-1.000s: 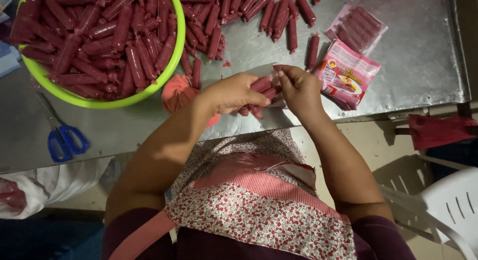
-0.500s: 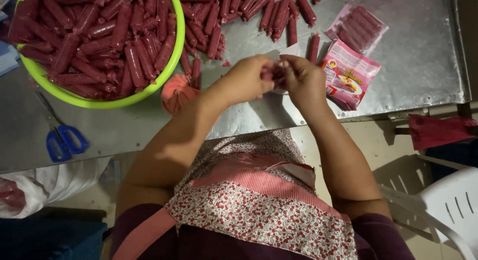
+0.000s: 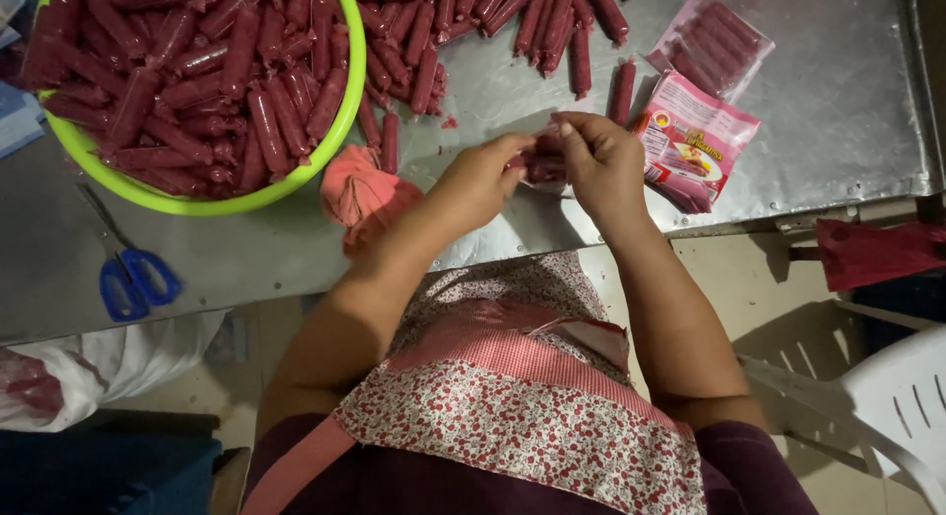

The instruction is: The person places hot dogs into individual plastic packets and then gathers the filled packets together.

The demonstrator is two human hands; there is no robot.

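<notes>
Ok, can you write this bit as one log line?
left hand: holds sausages | right hand: holds same sausages | green bowl: full | scissors: untouched

Both hands around red sausages over metal table

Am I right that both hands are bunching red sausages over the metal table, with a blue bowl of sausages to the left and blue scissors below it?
Not quite: the bowl is lime green, not blue, as the head view shows. The rest holds: left hand and right hand bunch red sausages over the metal table, and blue scissors lie below the bowl.
</notes>
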